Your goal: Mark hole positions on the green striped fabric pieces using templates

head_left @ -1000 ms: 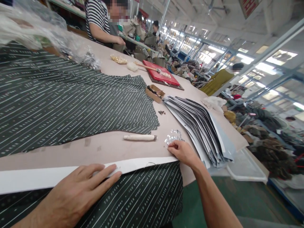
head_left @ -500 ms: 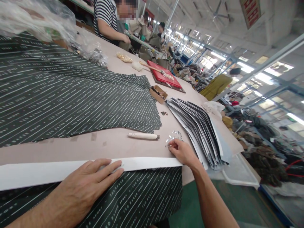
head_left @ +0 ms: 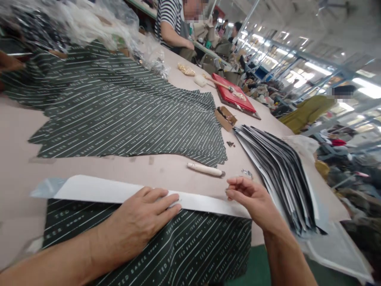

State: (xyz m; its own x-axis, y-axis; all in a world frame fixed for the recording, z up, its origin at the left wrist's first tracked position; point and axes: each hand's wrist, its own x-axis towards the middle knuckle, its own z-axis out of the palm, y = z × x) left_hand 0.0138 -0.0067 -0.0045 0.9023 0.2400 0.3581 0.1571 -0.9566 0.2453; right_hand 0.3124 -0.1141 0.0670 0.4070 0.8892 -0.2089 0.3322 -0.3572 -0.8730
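Note:
My left hand [head_left: 149, 216] lies flat, fingers stretched, on a long white paper strip [head_left: 98, 188]. Under the strip is dark green fabric [head_left: 205, 246] with white diagonal stripes and lettering, which hangs toward me. Above the strip's right end, my right hand [head_left: 253, 196] is closed in a pinch on a small shiny metal piece [head_left: 227, 190], whose exact kind is too small to make out. Just beyond that hand lie loose small metal pieces [head_left: 246, 172], partly hidden by it. A pale rod-shaped tool handle [head_left: 205, 169] rests on the table beyond the strip.
A pile of striped fabric pieces [head_left: 133, 123] covers the table's far left. Stacked folded panels [head_left: 279, 174] lie at right, near a small cardboard box [head_left: 226, 118] and a red board [head_left: 235, 93]. Across the table is a person in a striped shirt [head_left: 169, 20].
My right hand has lifted from the loose metal pieces and come back over the strip, pinching one. My left hand stays on the strip. The view has swung left.

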